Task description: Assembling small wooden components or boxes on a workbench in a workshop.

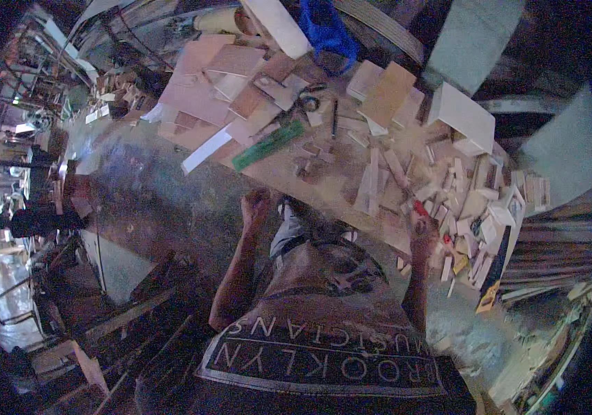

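My left hand (pixel 255 205) is curled into a fist at the front edge of a long wooden workbench (pixel 289 176), and nothing shows inside it. My right hand (pixel 422 228) is at the bench's edge further right, among a heap of small wood offcuts (pixel 462 207). A small red-handled thing (pixel 420 207) lies just above its fingers; whether the hand grips it is unclear. My torso in a dark printed shirt fills the lower middle.
The bench carries plywood sheets (pixel 206 76), a green strip (pixel 268 145), a white strip (pixel 206 151), a tape roll (pixel 307 102), a black pen (pixel 334 117) and a white board (pixel 462 114). A blue bag (pixel 323 28) lies at the back. Cluttered shelves and timber stand to the left.
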### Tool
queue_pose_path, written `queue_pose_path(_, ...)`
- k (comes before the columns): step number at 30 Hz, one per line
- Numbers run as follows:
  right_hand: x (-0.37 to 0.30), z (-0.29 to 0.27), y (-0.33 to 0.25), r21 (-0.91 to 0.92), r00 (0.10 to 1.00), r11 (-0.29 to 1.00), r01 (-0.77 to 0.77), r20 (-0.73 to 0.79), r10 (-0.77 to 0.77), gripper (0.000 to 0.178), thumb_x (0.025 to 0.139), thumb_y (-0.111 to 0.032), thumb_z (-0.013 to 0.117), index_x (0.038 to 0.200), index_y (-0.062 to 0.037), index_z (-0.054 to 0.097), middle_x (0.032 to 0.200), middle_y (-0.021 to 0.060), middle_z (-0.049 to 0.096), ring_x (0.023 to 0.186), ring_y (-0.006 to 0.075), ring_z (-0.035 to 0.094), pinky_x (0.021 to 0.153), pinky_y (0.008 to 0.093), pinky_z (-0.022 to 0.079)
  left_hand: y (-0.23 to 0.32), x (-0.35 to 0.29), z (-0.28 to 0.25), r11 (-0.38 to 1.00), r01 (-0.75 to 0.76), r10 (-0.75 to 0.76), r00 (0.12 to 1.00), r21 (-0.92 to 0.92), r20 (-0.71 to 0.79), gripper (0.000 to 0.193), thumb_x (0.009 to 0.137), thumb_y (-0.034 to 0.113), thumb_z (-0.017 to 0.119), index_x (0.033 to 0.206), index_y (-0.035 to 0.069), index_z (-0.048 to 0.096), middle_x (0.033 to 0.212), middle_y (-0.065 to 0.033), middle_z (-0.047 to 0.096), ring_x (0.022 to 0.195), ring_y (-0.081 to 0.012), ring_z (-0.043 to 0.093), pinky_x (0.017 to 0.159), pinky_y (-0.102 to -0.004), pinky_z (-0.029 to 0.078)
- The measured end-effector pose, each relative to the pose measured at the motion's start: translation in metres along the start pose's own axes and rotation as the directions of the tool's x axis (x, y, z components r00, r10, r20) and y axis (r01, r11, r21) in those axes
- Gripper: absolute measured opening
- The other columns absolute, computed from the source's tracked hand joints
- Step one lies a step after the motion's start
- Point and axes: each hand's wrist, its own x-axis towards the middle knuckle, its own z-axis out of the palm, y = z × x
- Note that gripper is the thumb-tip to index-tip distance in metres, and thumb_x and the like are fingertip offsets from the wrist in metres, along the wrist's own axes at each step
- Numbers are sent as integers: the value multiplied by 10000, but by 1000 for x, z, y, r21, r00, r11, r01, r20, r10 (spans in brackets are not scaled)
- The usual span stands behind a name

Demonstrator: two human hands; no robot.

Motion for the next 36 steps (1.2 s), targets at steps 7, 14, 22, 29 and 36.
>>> queue_pose_path(7, -6, 81, -173, -204, 964, 947, 250, 143, -224, 440, 799, -210, 663, 1179, -23, 546, 1218, 212, 526, 1198, 381, 459, 1031, 451, 343, 76, 107, -28, 939, -238, 267, 959, 248, -92, 213, 859, 225, 634, 871, 13, 634, 752, -16, 608, 693, -123, 561, 626, -269, 470)
queue_pose_path(14, -16, 109, -160, -510, 949, 804, 305, 234, -211, 534, 724, -178, 678, 1205, -20, 510, 1209, 206, 501, 1206, 397, 425, 1010, 514, 333, 113, 208, -27, 888, -153, 78, 979, -434, -186, 257, 822, 211, 694, 933, 4, 589, 789, -26, 574, 605, -151, 533, 531, -295, 466)
queue_pose_path(22, 2, 129, -169, -389, 978, 904, 178, 176, -117, 423, 743, -245, 662, 1089, -29, 548, 1202, 181, 531, 1158, 387, 477, 988, 566, 350, 60, 298, -36, 669, -674, 733, 668, 314, -130, 218, 770, 105, 700, 948, 52, 586, 784, -84, 582, 654, -240, 567, 577, -366, 456)
queue_pose_path(29, -5, 146, -107, -742, 968, 640, 200, 50, -245, 381, 723, -304, 650, 1005, -58, 582, 1167, 163, 565, 1124, 405, 487, 963, 558, 375, 167, 210, -77, 586, -701, 784, 617, 407, -67, 130, 830, 46, 606, 950, 15, 565, 916, -164, 577, 826, -375, 580, 717, -434, 468)
queue_pose_path(36, 7, 137, -140, -690, 931, 632, 352, 191, -309, 249, 692, -247, 653, 869, -74, 627, 958, 141, 576, 1015, 389, 493, 814, 534, 417, 152, 188, -108, 853, -375, 482, 833, 364, -272, 118, 854, 65, 595, 953, 12, 560, 960, -179, 586, 893, -386, 588, 737, -465, 462)
